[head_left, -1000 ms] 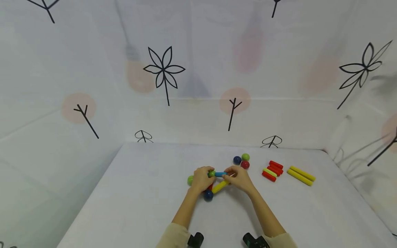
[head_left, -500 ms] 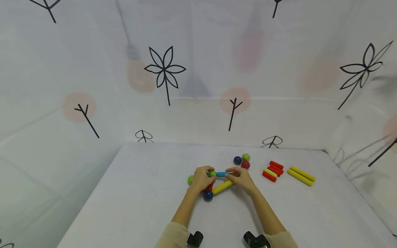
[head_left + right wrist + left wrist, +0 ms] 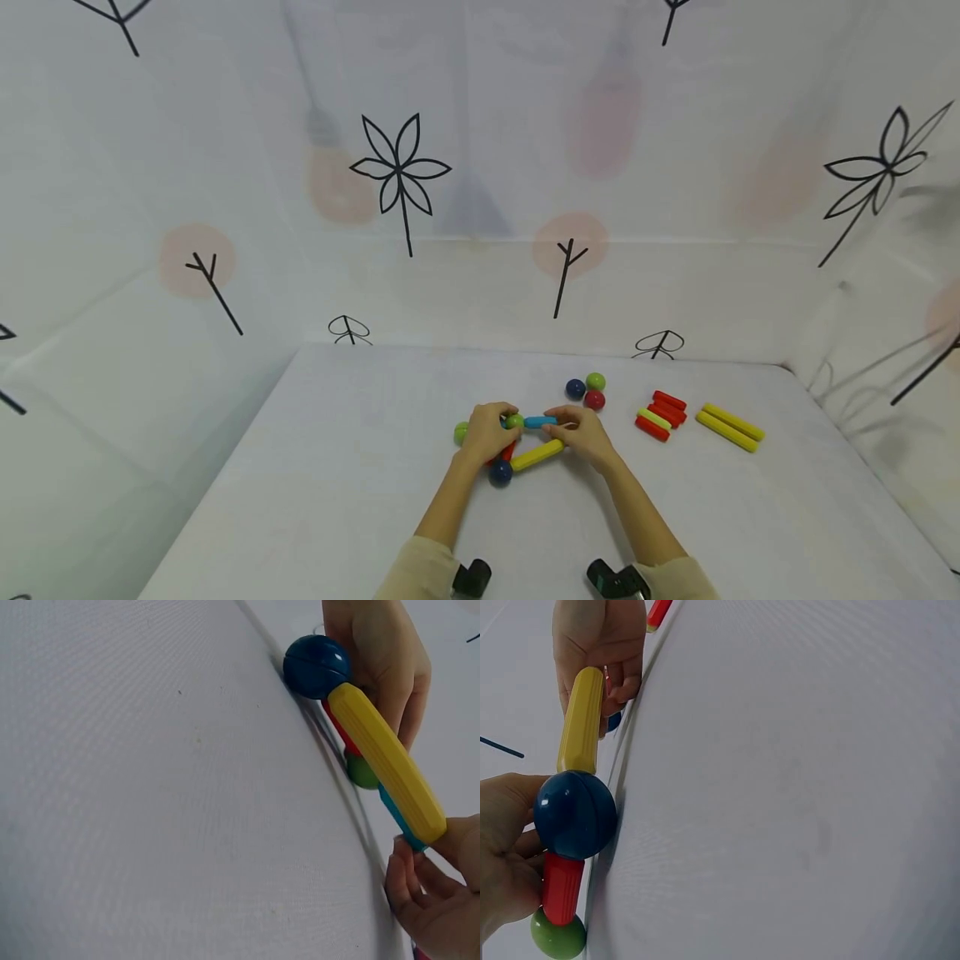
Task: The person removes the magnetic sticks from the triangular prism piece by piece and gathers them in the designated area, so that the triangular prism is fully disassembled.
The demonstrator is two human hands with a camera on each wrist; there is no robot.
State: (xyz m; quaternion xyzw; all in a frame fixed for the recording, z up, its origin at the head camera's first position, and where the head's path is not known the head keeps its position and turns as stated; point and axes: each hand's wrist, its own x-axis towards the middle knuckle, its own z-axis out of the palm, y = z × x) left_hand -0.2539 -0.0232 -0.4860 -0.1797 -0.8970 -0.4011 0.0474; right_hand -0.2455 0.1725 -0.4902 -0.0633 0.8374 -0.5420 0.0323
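My left hand (image 3: 487, 433) pinches a green ball (image 3: 514, 422) in a joined shape of balls and rods. Running right from that ball is a light blue rod (image 3: 538, 422), its far end pinched by my right hand (image 3: 587, 433). A dark blue ball (image 3: 575, 814) sits at the near corner, joined to a red rod (image 3: 562, 889) and a yellow rod (image 3: 388, 761). The yellow rod's far end lies by my right thumb, with no ball on it. Another green ball (image 3: 461, 432) shows left of my left hand, which hides part of the shape.
Behind my right hand lie a loose dark blue ball (image 3: 575, 389), a green ball (image 3: 596, 381) and a red ball (image 3: 594, 400). Farther right are several short red rods (image 3: 667, 414) with a light green rod (image 3: 655, 418), then two yellow rods (image 3: 730, 427). White cloth (image 3: 337, 500) covers the table.
My right fingers have shifted slightly right along the light blue rod, baring more of it. The dark blue ball has moved slightly left. My left hand stays in place.
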